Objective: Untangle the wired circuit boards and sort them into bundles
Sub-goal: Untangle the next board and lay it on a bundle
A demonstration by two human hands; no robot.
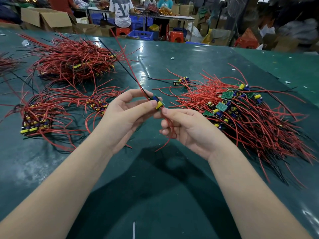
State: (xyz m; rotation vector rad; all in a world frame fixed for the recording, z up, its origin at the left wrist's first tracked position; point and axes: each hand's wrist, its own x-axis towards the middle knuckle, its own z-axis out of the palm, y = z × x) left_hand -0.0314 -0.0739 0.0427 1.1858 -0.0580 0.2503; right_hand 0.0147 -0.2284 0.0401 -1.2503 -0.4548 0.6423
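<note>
A green table [172,195] fills nearly the whole view, its far edge meeting a workshop floor with cardboard boxes [46,18], a blue crate [140,35] and three red stools [176,36]. Three people [121,12] sit at a far bench, cut off at the top; the middle one's white shirt carries large letters, too blurred to read. On the table lie four heaps of red-and-black wired boards, plus a fifth that barely shows at the left edge. The largest, a loose tangle [245,114], spreads along the right edge with green boards and yellow and blue parts on top. A big pile [74,61] sits toward the far left corner. Two smaller bundles lie near the left edge: one [36,118] outermost, and one [98,104] partly hidden behind the left hand. A stray pair of boards [183,81] rests apart, mid-table beyond the hands. Counting single boards within any heap is not possible. The left hand [124,118] pinches one board [158,103] between thumb and fingertips, raised over the middle of the table, its red and black wires [127,61] running up and away. The right hand [188,128] grips that board's lower red wire [168,130] between curled fingers. Small white scraps [172,58] dot the far side.
</note>
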